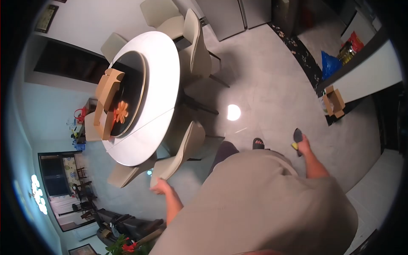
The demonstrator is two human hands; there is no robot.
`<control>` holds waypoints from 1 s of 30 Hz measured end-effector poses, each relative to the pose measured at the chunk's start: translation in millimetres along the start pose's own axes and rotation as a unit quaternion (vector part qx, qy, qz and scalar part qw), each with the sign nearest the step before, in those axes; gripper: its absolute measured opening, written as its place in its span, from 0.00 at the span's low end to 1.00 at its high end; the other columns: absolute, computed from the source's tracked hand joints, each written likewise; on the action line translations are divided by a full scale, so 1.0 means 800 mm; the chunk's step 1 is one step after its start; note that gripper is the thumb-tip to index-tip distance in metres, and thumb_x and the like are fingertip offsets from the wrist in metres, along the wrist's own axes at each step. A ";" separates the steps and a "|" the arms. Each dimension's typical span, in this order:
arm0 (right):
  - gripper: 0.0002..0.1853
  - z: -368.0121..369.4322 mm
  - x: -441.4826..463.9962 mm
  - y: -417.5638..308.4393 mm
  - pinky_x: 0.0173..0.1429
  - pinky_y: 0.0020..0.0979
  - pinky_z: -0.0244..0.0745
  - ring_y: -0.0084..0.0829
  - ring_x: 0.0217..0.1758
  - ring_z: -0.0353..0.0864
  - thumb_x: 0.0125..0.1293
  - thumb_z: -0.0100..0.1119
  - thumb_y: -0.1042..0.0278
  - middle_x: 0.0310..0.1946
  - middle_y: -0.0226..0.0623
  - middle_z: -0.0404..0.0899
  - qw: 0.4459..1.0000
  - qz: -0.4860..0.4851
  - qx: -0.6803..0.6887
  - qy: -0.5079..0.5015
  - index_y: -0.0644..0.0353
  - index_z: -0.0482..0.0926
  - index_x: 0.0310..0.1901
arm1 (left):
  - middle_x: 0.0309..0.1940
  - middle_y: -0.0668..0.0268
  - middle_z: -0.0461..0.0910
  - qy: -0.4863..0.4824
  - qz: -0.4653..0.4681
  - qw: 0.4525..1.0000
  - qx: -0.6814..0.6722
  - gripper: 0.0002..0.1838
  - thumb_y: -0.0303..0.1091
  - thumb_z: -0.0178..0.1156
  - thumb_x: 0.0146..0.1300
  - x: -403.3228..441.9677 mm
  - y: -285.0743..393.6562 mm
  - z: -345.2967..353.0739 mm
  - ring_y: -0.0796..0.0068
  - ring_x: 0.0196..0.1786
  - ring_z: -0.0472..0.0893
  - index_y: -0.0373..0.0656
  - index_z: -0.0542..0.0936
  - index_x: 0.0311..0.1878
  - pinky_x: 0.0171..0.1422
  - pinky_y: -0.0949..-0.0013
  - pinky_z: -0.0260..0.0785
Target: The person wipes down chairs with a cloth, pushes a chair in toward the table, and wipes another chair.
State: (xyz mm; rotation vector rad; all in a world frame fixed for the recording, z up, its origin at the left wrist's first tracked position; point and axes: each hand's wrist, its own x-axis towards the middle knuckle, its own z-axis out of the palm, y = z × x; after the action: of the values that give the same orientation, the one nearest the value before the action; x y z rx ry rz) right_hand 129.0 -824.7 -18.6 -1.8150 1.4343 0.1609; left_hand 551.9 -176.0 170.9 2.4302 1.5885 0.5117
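My left hand (160,187) is at the near edge of a beige dining chair (183,149), its fingers curled against the backrest. In my right hand (303,146), held low at my side, is a dark grey object with a yellow part (298,135); its exact kind is too small to make out. Left of me stands a round white table (163,63) with a dark round turntable (137,80). An open cardboard box (109,95) and an orange flower-shaped piece (122,111) lie on the turntable.
More beige chairs (199,46) surround the table. Another open cardboard box (334,103) sits at the right by a doorway, near a blue bag (330,64). A grey fridge (221,17) stands ahead. A red-flowered plant (129,246) is at lower left.
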 end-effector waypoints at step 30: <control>0.31 -0.224 0.298 -0.773 0.69 0.30 0.72 0.30 0.60 0.82 0.60 0.52 0.79 0.59 0.41 0.81 0.811 -0.258 0.435 -0.294 0.73 0.73 0.69 | 0.29 0.71 0.83 -0.824 0.328 0.434 -0.159 0.09 0.33 0.64 0.75 -0.673 0.689 -0.007 0.81 0.28 0.78 0.38 0.87 0.48 0.41 0.73 0.74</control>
State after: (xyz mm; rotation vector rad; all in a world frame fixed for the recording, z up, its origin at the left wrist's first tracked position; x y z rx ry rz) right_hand 682.1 -1099.4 282.4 -1.1408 0.3940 -0.1852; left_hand 820.0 -892.0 269.2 1.5547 -0.3375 -1.1411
